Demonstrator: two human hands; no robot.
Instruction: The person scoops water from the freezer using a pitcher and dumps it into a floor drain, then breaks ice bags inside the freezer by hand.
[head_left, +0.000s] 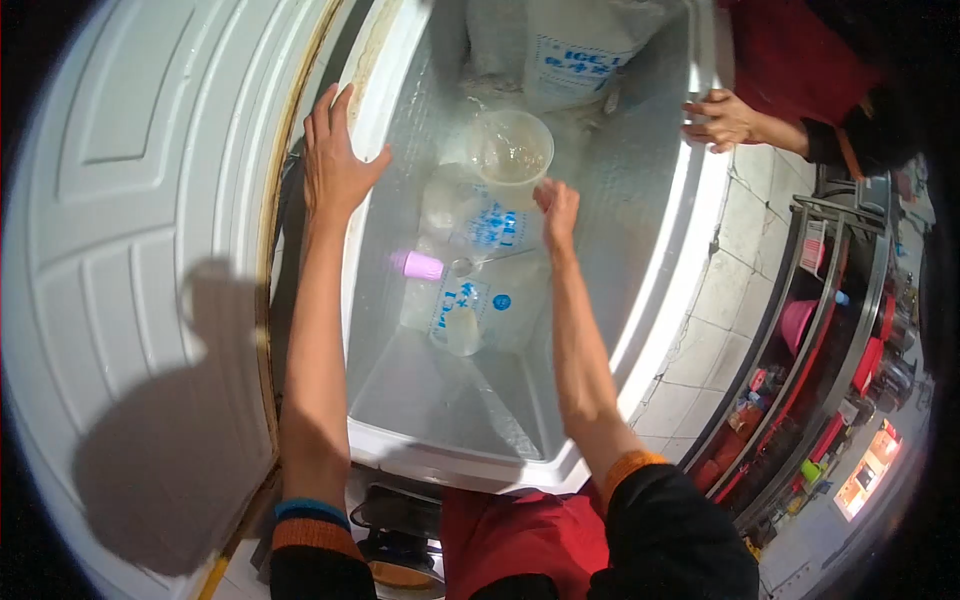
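Observation:
A chest freezer (655, 300) stands open in front of me, with ice bags lying in its bottom. My left hand (338, 165) rests on the freezer's left rim, fingers spread and holding nothing. Inside the freezer my right hand (558, 212) is closed at the near edge of a clear round plastic tub (512, 150), seemingly gripping its rim. What looks like water or ice shows in the tub. Below it lie ice bags (492, 225) with blue print. A small pink cup (422, 266) lies tilted near the left wall.
The raised white freezer lid (150, 230) stands at the left. A fuller ice bag (580, 65) sits at the far end. Another person's hand (725, 120) rests on the right rim. Beyond the tiled floor (690, 370) stands a metal shelf (790, 370) with red and pink containers.

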